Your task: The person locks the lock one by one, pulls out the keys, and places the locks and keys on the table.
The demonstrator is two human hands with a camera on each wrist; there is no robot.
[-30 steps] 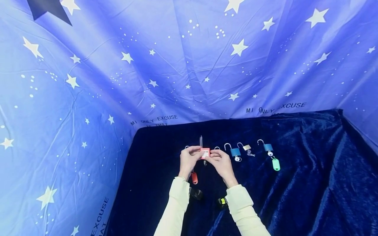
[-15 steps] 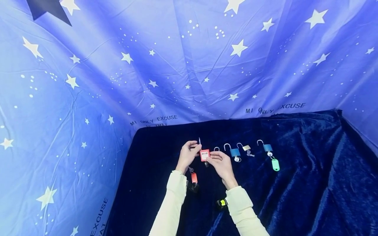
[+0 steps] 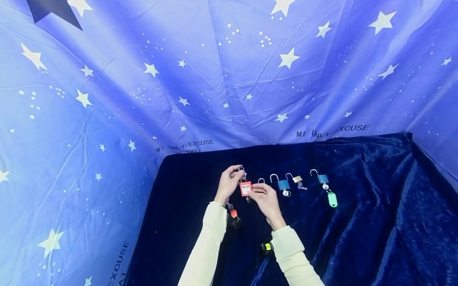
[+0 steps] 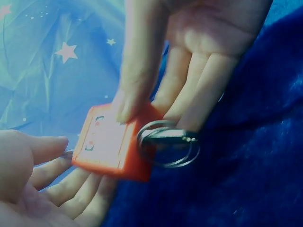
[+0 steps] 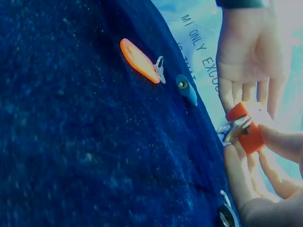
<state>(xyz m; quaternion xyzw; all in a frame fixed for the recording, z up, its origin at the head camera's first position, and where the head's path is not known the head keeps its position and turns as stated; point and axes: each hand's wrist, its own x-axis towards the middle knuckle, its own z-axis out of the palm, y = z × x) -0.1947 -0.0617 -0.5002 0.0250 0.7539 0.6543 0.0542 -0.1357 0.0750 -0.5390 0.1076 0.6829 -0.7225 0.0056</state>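
Note:
A red padlock with a white label is held upright above the cloth, its metal shackle pointing up. My left hand pinches the shackle between thumb and fingers. The padlock's body is gripped by my right hand, whose thumb presses the label in the left wrist view. A key on a metal ring sticks out of the padlock's underside. Whether the shackle is latched I cannot tell.
Right of my hands lie a blue padlock, a brass padlock and another blue padlock with a green tag, all with raised shackles. An orange-red tag with keys lies near my left wrist. Dark blue velvet covers the table.
My left hand has let go of the padlock's body and moved up to its shackle. The shackle has turned from edge-on to showing its loop. My right hand keeps its grip.

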